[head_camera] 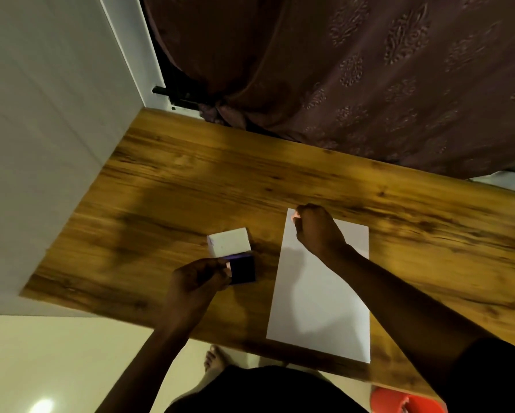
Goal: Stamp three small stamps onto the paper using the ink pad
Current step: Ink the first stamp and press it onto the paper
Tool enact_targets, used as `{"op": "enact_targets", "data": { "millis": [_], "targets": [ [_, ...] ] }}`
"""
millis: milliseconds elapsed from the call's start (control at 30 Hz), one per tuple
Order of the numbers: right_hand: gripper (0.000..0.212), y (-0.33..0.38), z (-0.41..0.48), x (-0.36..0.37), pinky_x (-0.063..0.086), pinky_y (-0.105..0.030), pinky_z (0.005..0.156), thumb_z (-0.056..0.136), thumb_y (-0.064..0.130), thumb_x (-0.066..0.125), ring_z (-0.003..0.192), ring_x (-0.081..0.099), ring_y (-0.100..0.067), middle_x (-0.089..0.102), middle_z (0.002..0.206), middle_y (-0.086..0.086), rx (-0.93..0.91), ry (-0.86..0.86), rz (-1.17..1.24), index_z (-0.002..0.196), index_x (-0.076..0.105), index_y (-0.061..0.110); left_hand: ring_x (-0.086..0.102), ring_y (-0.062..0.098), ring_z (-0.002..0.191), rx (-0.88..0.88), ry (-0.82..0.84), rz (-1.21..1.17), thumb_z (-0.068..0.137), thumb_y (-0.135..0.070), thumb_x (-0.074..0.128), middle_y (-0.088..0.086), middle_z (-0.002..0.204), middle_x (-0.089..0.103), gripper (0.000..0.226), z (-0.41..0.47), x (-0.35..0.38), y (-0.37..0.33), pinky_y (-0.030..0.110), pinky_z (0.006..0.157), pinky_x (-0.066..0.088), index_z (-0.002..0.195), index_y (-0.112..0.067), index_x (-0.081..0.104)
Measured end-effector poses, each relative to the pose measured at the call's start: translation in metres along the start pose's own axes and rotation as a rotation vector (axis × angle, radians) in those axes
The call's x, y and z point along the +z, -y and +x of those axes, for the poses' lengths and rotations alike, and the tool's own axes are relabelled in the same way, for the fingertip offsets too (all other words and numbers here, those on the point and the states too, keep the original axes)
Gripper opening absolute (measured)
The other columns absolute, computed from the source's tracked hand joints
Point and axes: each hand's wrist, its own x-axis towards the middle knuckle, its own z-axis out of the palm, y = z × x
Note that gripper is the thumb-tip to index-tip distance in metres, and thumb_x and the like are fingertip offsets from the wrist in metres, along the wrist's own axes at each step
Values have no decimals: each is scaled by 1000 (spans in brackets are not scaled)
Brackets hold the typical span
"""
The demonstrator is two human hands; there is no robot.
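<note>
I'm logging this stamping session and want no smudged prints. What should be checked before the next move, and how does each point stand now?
1. Ink pad open, lid flipped back: ok.
2. Left hand steadying the pad's edge: ok.
3. Paper flat on the wooden table: ok.
4. Right hand closed at the paper's far left corner: ok.
5. Stamp in the right grip: cannot tell, hidden by the fist.
6. Prints on the paper: none visible.

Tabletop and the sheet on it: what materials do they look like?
Tabletop: wood or wood-look laminate, brown with dark grain streaks and a slight sheen; which of the two cannot be told. Sheet: thin white paper, matte, lying flat with crisp straight edges, shadows falling softly on it.
</note>
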Motion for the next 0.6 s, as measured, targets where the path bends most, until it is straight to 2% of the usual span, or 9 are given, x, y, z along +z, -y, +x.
{"op": "enact_targets", "data": {
  "millis": [133,233,333,433,500,600],
  "targets": [
    [30,-1,3,6,54,-33,92,100,24,58,103,70,-31,74,110,-16,41,17,10,115,69,1,81,10,97,0,-3,2,93,-9,79,-14,105,85,23,0,5,-3,15,68,62,101,-30,83],
    [32,-1,6,7,53,-34,94,99,24,60,105,70,-31,73,112,-17,54,40,8,117,68,0,81,9,98,9,6,23,94,-8,77,-13,104,85,20,1,9,-7,15,68,61,110,-19,81],
    [32,-2,6,4,53,-34,94,98,26,62,107,69,-31,72,113,-16,51,56,-5,118,68,1,81,11,97,13,-13,43,94,-9,77,-7,104,85,18,-1,12,-14,16,68,61,111,-9,81],
    [27,-2,12,-5,53,-30,78,94,29,68,99,70,-29,72,104,-13,87,72,64,107,69,5,81,15,97,18,-42,30,93,-12,79,5,104,85,17,-6,15,-22,16,68,61,110,-10,82],
    [26,-4,17,-15,45,-25,66,90,30,74,90,69,-27,72,96,-11,142,104,151,96,70,6,81,14,96,31,-33,22,93,-13,79,6,104,85,17,-11,18,-27,16,67,61,110,-11,82],
    [29,-9,18,-39,38,-20,55,84,31,80,75,65,-20,72,81,-9,240,59,439,84,74,3,81,13,94,38,-24,-20,93,-10,79,0,101,86,15,-14,23,-33,16,67,61,107,-11,83]
  ]
}}
